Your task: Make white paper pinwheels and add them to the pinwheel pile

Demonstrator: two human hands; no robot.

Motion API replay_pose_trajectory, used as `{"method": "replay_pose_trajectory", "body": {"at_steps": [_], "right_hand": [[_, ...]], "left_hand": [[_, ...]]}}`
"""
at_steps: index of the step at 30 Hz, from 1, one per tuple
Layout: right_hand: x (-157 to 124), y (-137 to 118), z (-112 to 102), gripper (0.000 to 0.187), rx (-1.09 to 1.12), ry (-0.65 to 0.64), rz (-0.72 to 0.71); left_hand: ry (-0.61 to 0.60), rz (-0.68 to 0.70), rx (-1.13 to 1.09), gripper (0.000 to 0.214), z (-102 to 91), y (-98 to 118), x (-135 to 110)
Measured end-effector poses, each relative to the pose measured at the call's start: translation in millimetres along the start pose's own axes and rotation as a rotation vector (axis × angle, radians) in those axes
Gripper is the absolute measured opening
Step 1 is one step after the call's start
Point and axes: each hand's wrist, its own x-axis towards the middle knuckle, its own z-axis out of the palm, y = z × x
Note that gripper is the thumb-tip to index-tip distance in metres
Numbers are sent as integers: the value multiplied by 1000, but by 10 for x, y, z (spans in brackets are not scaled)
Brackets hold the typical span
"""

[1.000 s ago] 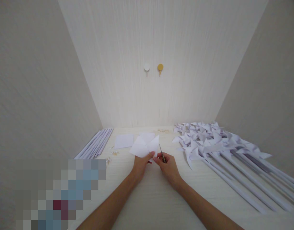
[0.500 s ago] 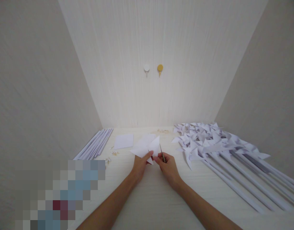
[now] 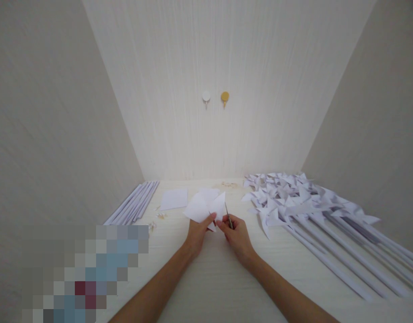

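Note:
A cut white sheet of paper (image 3: 197,207) is in my left hand (image 3: 196,235), pinched between the thumb and the fingers behind it. Slits split the sheet into flaps, and a small dark reddish-brown bit shows by my thumb. My right hand (image 3: 238,235) is closed round a thin, pointed dark metal tool (image 3: 229,216), its tip upward; its exact kind I cannot make out. The thumb and forefinger of that hand also meet the paper's right edge. Behind the held sheet, more white paper (image 3: 209,192) lies on the table.
A square paper stack (image 3: 173,199) and rolled paper sticks (image 3: 134,204) lie to the left, near small light-coloured pieces (image 3: 161,216). More small pieces (image 3: 229,184) sit at the back. Paper pinwheels (image 3: 294,197) on long sticks are heaped at right. Two hooks (image 3: 225,96) hang on the wall.
The paper flaps have shifted slightly near my left thumb, and less of the dark reddish bit shows. Both hands stay almost in place.

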Motion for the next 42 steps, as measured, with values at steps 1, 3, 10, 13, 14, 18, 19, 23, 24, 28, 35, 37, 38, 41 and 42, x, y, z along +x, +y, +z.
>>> {"method": "replay_pose_trajectory", "body": {"at_steps": [1, 3, 10, 13, 14, 18, 19, 23, 24, 28, 35, 37, 38, 41, 42], "right_hand": [[2, 4, -3, 26, 0, 2, -5], [6, 9, -10, 26, 0, 7, -17], [-34, -38, -9, 24, -61, 3, -71], [-80, -78, 15, 30, -168, 6, -112], [-98, -89, 26, 32, -218, -1, -123], [-151, -114, 65, 35, -363, -74, -150], [-158, -114, 71, 36, -384, -87, -150], [-159, -92, 76, 39, -428, -96, -147], [-156, -84, 76, 39, -428, -95, -149], [-147, -71, 75, 40, -438, -98, -138], [-143, -102, 79, 39, -475, -121, -107], [-143, -101, 80, 39, -482, -121, -106], [-144, -100, 80, 39, -485, -121, -109], [-147, -103, 81, 38, -497, -121, -108], [-148, -107, 82, 38, -502, -123, -107]], "left_hand": [[-8, 7, 22, 25, -1, 0, -4], [-19, 9, 82, 24, -1, 1, -12], [110, 7, 7, 24, -1, 52, 18], [191, 21, -157, 25, -30, 79, 77], [205, 19, -200, 26, -41, 83, 95], [187, 3, -262, 27, -53, 85, 106], [170, 0, -254, 27, -46, 84, 95], [113, -18, -194, 29, -7, 86, 42], [102, -20, -183, 30, -1, 86, 34], [85, -6, -166, 28, -1, 86, 27], [99, -6, -181, 23, 15, 114, 7], [99, -4, -182, 23, 20, 116, 3], [101, -1, -184, 23, 22, 116, 2], [105, 8, -184, 25, 22, 113, 4], [106, 9, -182, 25, 22, 112, 5]]}}
